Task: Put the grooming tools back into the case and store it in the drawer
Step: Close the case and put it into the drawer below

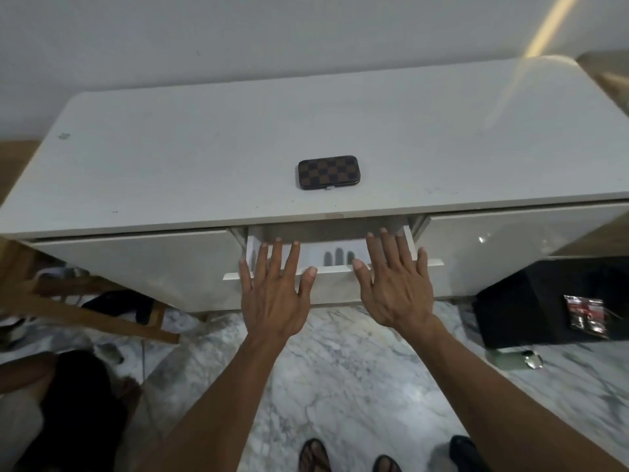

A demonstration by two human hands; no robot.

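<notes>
1. A pale wall (pixel 238 35) fills the top of the view, with a streak of light slanting across its right side.
2. A long white cabinet stands against it; its broad top surface (pixel 170 158) is scuffed and carries only one object.
3. The marble floor (pixel 340 386) spreads below, grey-veined, with the person's sandalled feet at the bottom edge.
4. A wooden frame (pixel 85 311) leans at the left of the cabinet, and a black box (pixel 527 308) sits on the floor at the right with a small red and black packet (pixel 586 315) on top of it.
5. The drawer (pixel 340 270) in the middle of the cabinet front is pulled partly out. Its white inside shows between the two hands, with shadows of fingers falling on it.
6. The left hand (pixel 275 294) is spread flat with all fingers wide apart, holding nothing. Its fingertips reach over the drawer's front edge, and the thumb lies at the edge itself.
7. The right hand (pixel 394 287) is likewise splayed and empty, just beside the left one, its fingers stretched over the drawer's right half. Whether either palm touches the drawer front cannot be told.
8. The case (pixel 327 172), brown with a checked pattern and a dark rim, lies closed and flat on the surface, near its front edge, above the open drawer and well apart from both hands.
</notes>
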